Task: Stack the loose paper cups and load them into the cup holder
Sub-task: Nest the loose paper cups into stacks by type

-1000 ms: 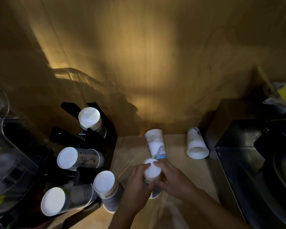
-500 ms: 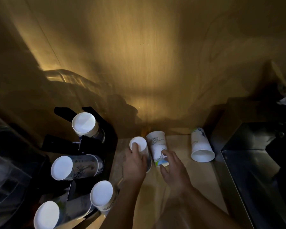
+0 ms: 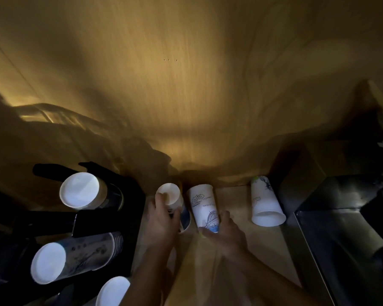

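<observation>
My left hand [image 3: 161, 219] grips an upside-down stack of paper cups [image 3: 171, 194] standing on the wooden counter [image 3: 232, 195]. Just to its right stands another upside-down cup with a blue bridge drawing [image 3: 202, 206]; my right hand [image 3: 224, 234] closes around its lower rim. A third white cup [image 3: 264, 202] lies tilted farther right, its mouth toward me, untouched. The black cup holder [image 3: 111, 219] stands at the left with three cup stacks in its slots: an upper stack [image 3: 80, 191], a middle stack [image 3: 64, 261] and a lower stack [image 3: 113, 291].
A wooden back wall [image 3: 186, 96] rises right behind the cups. A dark metal appliance [image 3: 345, 228] borders the counter on the right. The scene is dim, with a patch of warm light on the wall.
My left hand carried the cup stack away from me and set it beside the bridge cup. My right hand let go of that stack and moved onto the bridge cup's lower rim.
</observation>
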Action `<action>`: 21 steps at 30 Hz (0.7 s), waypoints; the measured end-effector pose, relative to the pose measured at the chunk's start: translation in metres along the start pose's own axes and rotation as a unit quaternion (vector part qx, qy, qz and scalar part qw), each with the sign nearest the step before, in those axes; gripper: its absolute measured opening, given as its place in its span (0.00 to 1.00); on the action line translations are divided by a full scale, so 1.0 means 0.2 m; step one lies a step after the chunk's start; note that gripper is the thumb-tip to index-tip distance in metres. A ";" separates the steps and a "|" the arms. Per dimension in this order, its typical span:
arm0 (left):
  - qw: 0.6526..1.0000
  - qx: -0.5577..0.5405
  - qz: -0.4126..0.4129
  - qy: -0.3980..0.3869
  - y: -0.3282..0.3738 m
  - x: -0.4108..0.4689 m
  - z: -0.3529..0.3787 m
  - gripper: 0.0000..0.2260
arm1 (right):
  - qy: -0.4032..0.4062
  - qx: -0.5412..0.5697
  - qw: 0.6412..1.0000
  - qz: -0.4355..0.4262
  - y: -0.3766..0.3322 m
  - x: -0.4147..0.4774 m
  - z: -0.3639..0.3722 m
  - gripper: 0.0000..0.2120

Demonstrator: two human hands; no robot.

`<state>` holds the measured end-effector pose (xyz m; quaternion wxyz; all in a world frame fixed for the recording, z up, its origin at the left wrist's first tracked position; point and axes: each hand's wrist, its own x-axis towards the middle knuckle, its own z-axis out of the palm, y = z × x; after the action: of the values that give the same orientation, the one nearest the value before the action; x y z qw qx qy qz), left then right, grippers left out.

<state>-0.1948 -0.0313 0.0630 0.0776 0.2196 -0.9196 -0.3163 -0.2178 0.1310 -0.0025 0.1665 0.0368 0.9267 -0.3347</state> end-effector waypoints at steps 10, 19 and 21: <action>0.966 0.106 0.211 0.107 0.15 -0.14 -0.05 0.16 | 0.034 0.057 0.998 0.003 -0.04 0.05 -0.04 0.31; 0.959 0.091 0.245 -0.107 0.22 -0.15 0.24 0.34 | 0.116 0.063 0.980 -0.150 -0.03 0.00 -0.38 0.28; 0.965 0.046 0.242 -0.088 0.23 -0.16 0.28 0.30 | 0.106 0.073 0.977 -0.170 -0.03 -0.03 -0.42 0.28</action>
<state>-0.1991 0.0468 0.0476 0.0604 -0.0347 -0.9622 -0.2633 -0.2366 0.1800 0.0644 0.0044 -0.0737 0.9049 -0.4192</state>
